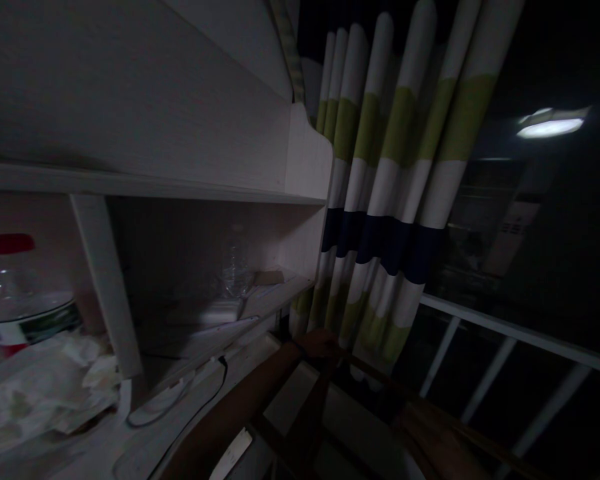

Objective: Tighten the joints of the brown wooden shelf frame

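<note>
In the dim lower part of the head view is a dark brown wooden chair [313, 413], with a long rail running down to the right. My left hand [319, 342] reaches past the desk and closes round the far end of that rail, near the curtain. Lower right, my right hand [433, 430] lies over the same rail with its fingers bent round it, dark and somewhat blurred. Much of the chair is lost in shadow. Below my left forearm, a small pale strip with markings [233, 455] shows.
A white desk with shelves [205, 187] fills the left. It holds a red-capped bottle [10, 293], crumpled tissue [55, 387] and a clear plastic bottle [236, 270]. A black cable [223, 377] hangs there. Ahead hangs a striped curtain [380, 167]; a white railing [505, 337] stands right.
</note>
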